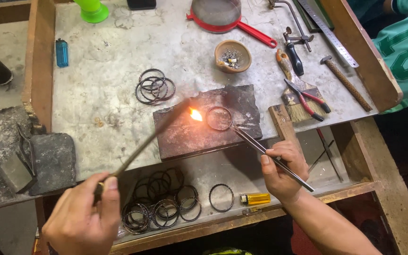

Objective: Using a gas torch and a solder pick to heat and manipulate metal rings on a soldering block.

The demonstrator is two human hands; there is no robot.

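Grey metal counter [109, 94], scuffed, with a dark soldering block [199, 132] at its front edge. Left hand [83, 219] closed round a long torch pipe [142, 144], flame [195, 114] at the tip over the block. Right hand [282, 170] pinched shut on long tweezers [265, 151], tips gripping a metal ring [219, 118] lying on the block just beside the flame. Loose bangles [154, 86] near counter centre, more bangles on the lower shelf [242, 174] by a yellow lighter [256, 199].

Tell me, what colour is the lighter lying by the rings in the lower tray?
The lighter is yellow, seen in the head view.
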